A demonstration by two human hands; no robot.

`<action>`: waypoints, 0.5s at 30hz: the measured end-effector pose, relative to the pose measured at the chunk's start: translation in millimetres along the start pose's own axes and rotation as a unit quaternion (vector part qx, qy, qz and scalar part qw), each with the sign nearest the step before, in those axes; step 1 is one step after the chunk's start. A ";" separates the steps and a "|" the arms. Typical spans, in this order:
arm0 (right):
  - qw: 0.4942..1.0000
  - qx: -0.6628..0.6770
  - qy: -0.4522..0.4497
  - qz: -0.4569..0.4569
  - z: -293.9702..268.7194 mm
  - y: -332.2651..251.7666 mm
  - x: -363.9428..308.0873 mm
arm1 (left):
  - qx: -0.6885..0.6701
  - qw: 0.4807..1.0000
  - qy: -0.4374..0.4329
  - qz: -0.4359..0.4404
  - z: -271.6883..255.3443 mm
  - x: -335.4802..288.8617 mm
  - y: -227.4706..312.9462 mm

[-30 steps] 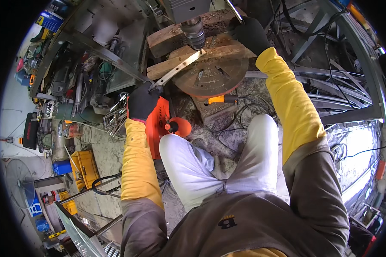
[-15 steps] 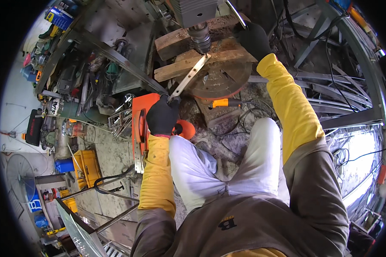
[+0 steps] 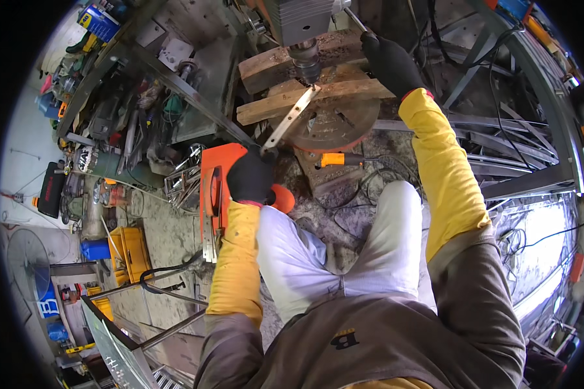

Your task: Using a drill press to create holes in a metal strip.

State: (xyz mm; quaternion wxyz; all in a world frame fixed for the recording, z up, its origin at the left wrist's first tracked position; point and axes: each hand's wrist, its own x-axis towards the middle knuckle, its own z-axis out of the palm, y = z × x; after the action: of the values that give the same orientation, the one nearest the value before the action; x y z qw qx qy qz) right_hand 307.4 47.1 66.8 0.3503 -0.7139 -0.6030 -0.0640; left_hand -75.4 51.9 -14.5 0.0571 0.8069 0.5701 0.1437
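My left hand [image 3: 252, 176], in a black glove, is closed round the near end of a flat metal bar [image 3: 289, 122] with several holes in it. The bar's far end rests on a wooden plank [image 3: 353, 93], right under the chuck [image 3: 305, 63] of a drill press [image 3: 303, 18]. The bit's tip is too small to make out against the bar. My right hand [image 3: 393, 66], also gloved in black, is closed on the end of the press's feed lever [image 3: 355, 19].
A second wooden block [image 3: 259, 71] lies behind the plank, over the round press table [image 3: 353, 126]. An orange-handled power tool [image 3: 339, 159] lies below it among cables. An orange machine [image 3: 215, 162] stands beside my left hand. Steel frames [image 3: 532, 181] and metal stock fill the right.
My right hand and the feed lever have shifted slightly, the hand a little to the right. My left hand and the bar appear slightly lower and further right, as the whole view shifts.
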 end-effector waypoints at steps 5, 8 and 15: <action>0.997 0.015 -0.077 0.013 -28.4 -10.6 10.3 | 0.008 0.998 0.066 0.021 11.3 -44.2 39.1; 0.997 0.063 -0.009 -0.038 -30.4 2.2 8.7 | -0.026 0.996 0.078 0.038 19.1 -58.3 63.0; 0.995 0.062 0.028 -0.079 -18.1 8.4 10.3 | -0.077 0.986 0.111 0.103 44.1 -78.2 77.4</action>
State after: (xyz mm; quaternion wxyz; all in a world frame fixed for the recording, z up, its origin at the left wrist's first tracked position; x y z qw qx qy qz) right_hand 323.7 44.9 82.1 0.4047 -0.6391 -0.6499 -0.0739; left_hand -16.5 -44.7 -49.8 0.0402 0.8337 0.4741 0.2804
